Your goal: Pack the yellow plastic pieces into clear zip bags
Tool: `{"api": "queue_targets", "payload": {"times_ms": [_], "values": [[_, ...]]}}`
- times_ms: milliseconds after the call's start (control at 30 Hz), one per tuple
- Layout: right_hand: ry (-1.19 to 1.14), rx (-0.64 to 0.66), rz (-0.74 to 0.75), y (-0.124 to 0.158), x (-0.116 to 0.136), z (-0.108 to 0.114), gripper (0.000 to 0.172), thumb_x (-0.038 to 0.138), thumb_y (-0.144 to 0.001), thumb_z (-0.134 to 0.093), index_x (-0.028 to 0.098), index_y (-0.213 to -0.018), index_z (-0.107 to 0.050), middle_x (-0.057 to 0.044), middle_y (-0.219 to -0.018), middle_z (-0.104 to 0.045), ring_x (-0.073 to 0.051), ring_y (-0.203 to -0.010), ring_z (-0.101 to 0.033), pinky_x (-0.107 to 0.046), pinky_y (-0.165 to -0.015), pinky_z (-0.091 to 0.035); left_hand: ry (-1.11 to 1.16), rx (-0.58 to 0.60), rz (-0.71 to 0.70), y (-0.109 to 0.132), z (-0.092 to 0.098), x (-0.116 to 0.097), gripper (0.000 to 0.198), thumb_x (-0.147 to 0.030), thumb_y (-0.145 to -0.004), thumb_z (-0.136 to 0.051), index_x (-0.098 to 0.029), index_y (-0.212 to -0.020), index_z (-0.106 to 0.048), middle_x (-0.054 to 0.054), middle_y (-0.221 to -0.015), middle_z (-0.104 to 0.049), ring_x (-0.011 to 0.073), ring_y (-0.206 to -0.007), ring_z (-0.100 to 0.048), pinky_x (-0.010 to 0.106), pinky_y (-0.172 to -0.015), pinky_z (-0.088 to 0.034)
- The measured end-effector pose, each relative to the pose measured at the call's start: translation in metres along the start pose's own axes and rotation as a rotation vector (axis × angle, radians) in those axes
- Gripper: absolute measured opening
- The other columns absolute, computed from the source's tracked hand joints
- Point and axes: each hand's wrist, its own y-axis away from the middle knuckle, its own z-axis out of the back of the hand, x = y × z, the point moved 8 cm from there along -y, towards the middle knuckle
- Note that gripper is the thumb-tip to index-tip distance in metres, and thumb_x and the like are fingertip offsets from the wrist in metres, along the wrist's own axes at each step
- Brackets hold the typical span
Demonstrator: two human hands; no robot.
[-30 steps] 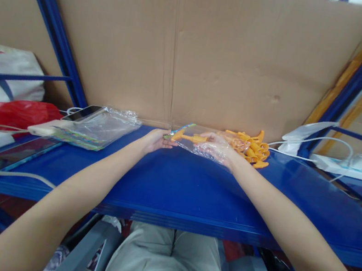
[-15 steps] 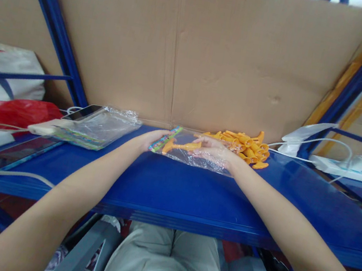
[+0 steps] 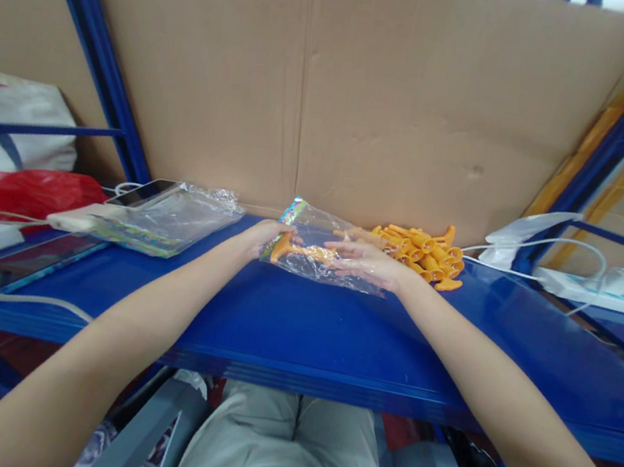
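Just left of the orange parts pile: left hand pinches the clear bag by its header end, right hand flat on it, fingers spread, orange part inside. Likely bagging step; next needs part fully seated.

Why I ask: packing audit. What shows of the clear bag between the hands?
The clear plastic bag is thin, crinkled film with a multicoloured strip at its left end, over the blue shelf. An orange plastic piece seems inside. The left hand pinches the strip end; the right hand, fingers stretched, touches the other.
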Motion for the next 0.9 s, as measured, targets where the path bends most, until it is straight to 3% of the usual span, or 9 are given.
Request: {"api": "queue_targets", "payload": {"times_ms": [267, 433, 500, 567, 667, 767, 900], "values": [[0.002, -0.118, -0.015, -0.013, -0.020, 0.024, 0.021, 0.009, -0.073, -0.072, 0.020, -0.091, -0.074, -0.005, -0.093, -0.074, -0.012, -0.081, -0.070, -0.027, -0.082, -0.057, -0.014, -0.087, 0.027, -0.005, 0.009, 0.006, 0.010, -0.011, -0.087, -0.057, -0.011, -0.095, -0.061, 0.009, -0.069, -0.072, 0.0160, -0.042, -0.061, 0.027, -0.043, -0.054], [0.047, -0.086, -0.033, -0.016, -0.028, 0.018, 0.022, 0.007, -0.070, -0.074, 0.021, -0.087, -0.076, -0.004, -0.096, -0.075, -0.013, -0.087, -0.070, -0.030, -0.096, -0.052, -0.144, -0.142, -0.023, -0.010, 0.017, 0.005, 0.008, -0.008, -0.083, -0.053, -0.013, -0.083, -0.059, 0.007, -0.062, -0.067, 0.0191, -0.052, -0.065, 0.026, -0.047, -0.052], [0.091, -0.074, -0.014, -0.016, -0.026, 0.014, 0.020, 0.009, -0.070, -0.075, 0.021, -0.086, -0.077, -0.004, -0.098, -0.075, -0.014, -0.091, -0.070, -0.033, -0.099, -0.050, -0.307, -0.205, -0.138, -0.011, 0.023, -0.003, 0.007, -0.009, -0.079, -0.059, -0.015, -0.081, -0.060, 0.008, -0.067, -0.068, 0.0240, -0.069, -0.069, 0.030, -0.058, -0.055], [0.154, -0.073, 0.011, -0.014, -0.023, 0.011, 0.019, 0.010, -0.069, -0.076, 0.022, -0.084, -0.077, -0.003, -0.099, -0.075, -0.015, -0.096, -0.069, -0.035, -0.103, -0.047, -0.561, -0.330, -0.336, -0.006, 0.027, -0.018, 0.017, -0.012, -0.074, -0.062, -0.017, -0.090, -0.060, 0.012, -0.087, -0.071, 0.0301, -0.098, -0.067, 0.037, -0.079, -0.055], [0.228, -0.061, 0.049, -0.012, -0.017, 0.006, 0.021, 0.013, -0.067, -0.078, 0.025, -0.084, -0.078, 0.000, -0.100, -0.075, -0.019, -0.104, -0.067, -0.040, -0.109, -0.041, -0.953, -0.469, -0.646, 0.014, 0.014, -0.035, 0.042, -0.016, -0.074, -0.060, -0.018, -0.115, -0.055, 0.017, -0.129, -0.059, 0.0339, -0.129, -0.047, 0.051, -0.105, -0.039], [0.263, -0.028, 0.078, -0.011, -0.015, 0.000, 0.021, 0.018, -0.067, -0.078, 0.028, -0.085, -0.078, 0.002, -0.100, -0.075, -0.021, -0.107, -0.066, -0.045, -0.110, -0.038, -1.172, -0.440, -0.837, 0.031, -0.012, -0.038, 0.050, -0.019, -0.078, -0.056, -0.019, -0.127, -0.049, 0.018, -0.144, -0.046, 0.0337, -0.138, -0.036, 0.056, -0.114, -0.024], [0.316, -0.015, 0.105, -0.011, -0.013, -0.003, 0.022, 0.021, -0.068, -0.077, 0.027, -0.090, -0.078, 0.002, -0.104, -0.075, -0.020, -0.107, -0.065, -0.045, -0.110, -0.038, -1.257, -0.363, -0.990, 0.044, -0.035, -0.039, 0.048, -0.021, -0.083, -0.050, -0.019, -0.131, -0.048, 0.015, -0.148, -0.042, 0.0317, -0.142, -0.030, 0.057, -0.117, -0.013]]}}
